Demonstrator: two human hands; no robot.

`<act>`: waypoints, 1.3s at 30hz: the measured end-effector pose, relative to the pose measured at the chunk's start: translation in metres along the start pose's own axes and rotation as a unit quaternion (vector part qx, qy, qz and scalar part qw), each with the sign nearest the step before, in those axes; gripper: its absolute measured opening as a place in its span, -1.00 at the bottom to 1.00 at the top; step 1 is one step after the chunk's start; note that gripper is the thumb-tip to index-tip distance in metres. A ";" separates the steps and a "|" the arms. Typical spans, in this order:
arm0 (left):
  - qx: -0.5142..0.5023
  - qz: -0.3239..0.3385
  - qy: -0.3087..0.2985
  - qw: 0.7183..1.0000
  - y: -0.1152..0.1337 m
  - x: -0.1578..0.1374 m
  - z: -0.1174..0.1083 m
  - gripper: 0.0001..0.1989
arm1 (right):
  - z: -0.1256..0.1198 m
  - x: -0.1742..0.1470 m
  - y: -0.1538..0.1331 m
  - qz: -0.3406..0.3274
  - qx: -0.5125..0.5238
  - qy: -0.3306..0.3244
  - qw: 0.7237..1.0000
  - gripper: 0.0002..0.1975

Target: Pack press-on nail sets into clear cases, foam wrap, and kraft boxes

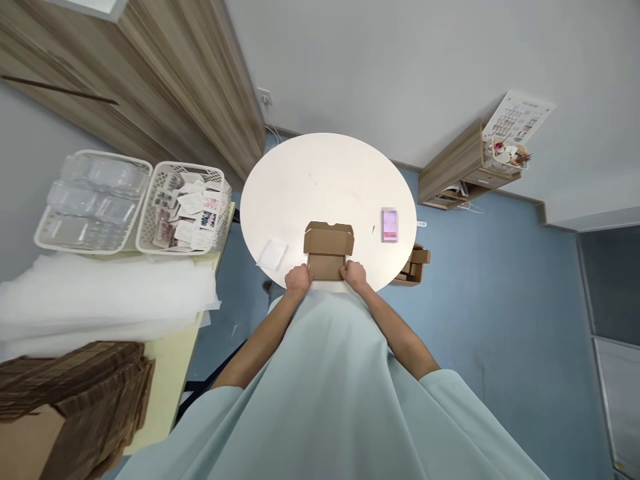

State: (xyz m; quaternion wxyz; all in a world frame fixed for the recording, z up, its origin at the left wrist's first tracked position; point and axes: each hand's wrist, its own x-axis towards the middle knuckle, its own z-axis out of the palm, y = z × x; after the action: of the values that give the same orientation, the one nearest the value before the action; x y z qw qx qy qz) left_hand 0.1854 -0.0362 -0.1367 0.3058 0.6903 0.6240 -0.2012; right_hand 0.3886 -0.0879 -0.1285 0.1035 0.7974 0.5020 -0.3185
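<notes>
A small brown cardboard box (327,266) lies at the near edge of the round white table, its lid (329,239) raised and tilted away from me. My left hand (299,277) is closed on the box's left side, and my right hand (354,275) grips the right side. Nothing shows inside the box. Left of my left hand, a thin white translucent packet (273,255) rests on the table. Farther to the right lies a pink and purple rectangular item (389,225), blurred by pixels.
On a side table (170,360) at left are a basket of clear plastic trays (95,193), a basket of small packets (187,210), white foam sheets (105,290) and flattened cardboard boxes (85,393). A carton of cardboard pieces (414,267) sits below the round table (325,167), at right.
</notes>
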 end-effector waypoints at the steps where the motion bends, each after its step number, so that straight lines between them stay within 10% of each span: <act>1: -0.003 0.005 0.000 1.000 -0.003 -0.002 0.000 -0.67 | 0.000 -0.001 0.002 0.002 0.003 0.001 1.000 -0.70; 10: -0.097 -0.061 0.174 0.978 -0.077 0.009 -0.032 -0.62 | 0.003 -0.024 0.024 0.047 0.063 0.050 0.996 -0.59; 14: -0.085 -0.109 0.152 0.979 -0.101 0.029 -0.050 -0.43 | 0.004 -0.035 0.028 0.067 0.112 0.055 0.990 -0.63; 29: -0.098 -0.077 0.140 0.982 -0.075 0.015 -0.043 -0.63 | -0.007 -0.055 0.030 0.046 0.166 0.084 0.982 -0.69; 39: -0.207 0.045 0.149 0.966 -0.100 -0.060 -0.051 -0.66 | -0.046 -0.062 -0.011 -0.125 0.294 0.095 0.943 -0.78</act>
State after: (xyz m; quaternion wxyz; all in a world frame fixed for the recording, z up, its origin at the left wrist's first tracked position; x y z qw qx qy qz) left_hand 0.0731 -0.0424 -0.0767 0.3541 0.6615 0.6592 0.0508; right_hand 0.3792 -0.1064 -0.0534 -0.2242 0.7501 0.4891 -0.3846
